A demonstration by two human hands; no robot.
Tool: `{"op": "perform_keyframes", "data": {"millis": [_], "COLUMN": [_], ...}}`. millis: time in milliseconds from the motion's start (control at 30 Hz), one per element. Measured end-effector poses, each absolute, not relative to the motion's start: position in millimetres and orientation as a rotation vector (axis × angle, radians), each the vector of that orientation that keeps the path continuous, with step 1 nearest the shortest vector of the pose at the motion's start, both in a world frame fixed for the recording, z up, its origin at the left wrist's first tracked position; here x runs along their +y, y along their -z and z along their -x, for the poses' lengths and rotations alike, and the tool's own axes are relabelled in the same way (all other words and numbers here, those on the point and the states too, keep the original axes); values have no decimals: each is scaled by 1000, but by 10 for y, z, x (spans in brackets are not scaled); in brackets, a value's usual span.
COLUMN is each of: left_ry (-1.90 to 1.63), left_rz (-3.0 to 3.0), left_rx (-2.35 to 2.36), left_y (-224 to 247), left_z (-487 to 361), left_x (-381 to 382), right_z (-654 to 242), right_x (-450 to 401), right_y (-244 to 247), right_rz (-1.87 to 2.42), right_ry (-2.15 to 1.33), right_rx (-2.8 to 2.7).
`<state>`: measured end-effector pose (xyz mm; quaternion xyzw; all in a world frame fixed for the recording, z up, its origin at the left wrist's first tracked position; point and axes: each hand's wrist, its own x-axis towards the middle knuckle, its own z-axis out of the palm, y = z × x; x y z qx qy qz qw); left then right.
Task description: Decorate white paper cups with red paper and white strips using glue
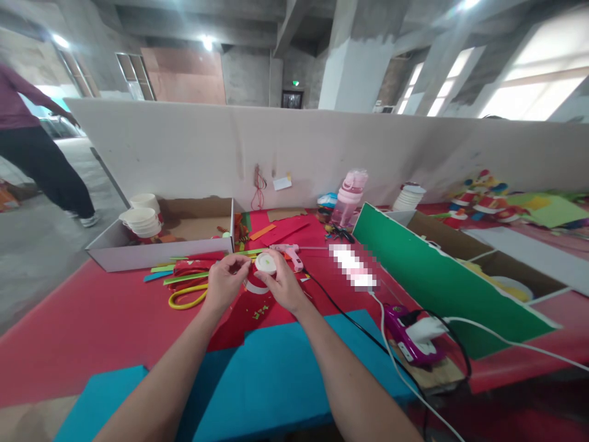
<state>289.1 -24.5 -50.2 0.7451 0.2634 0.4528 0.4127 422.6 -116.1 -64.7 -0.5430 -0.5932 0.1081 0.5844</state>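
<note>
- Right hand (286,287): grip closed on white disc (265,264), round, no long axis.
- Left hand (224,282): just left of disc, fingertips bunched; grip's hold, can't tell.

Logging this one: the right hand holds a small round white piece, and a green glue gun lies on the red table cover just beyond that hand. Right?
The glue gun is pink, not green, as the head view shows. The right hand does hold the small round white piece, and the gun lies just beyond that hand on the red table cover.
</note>
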Motion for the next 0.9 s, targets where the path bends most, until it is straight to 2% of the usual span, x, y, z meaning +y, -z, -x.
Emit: {"op": "perform_keyframes", "data": {"millis": [133,567,900], "left_ry": [-1042,-1215,-1187], "left_rz": [-1828,-2147,-2011], "left_rx": [608,557,674], "left_y": [523,485,515], "left_z": [-2872,-2892,-2913], "left_x": [-167,-298,-315], "right_z": [-4238,-4268,-4275], "right_x": [-1174,-1157,-1138], "right_y": [631,687,705], "right_rz": [1281,1262,1232], "right_ry": [-244,-272,-286], "right_rx": [-1383,-1430,-1408]}}
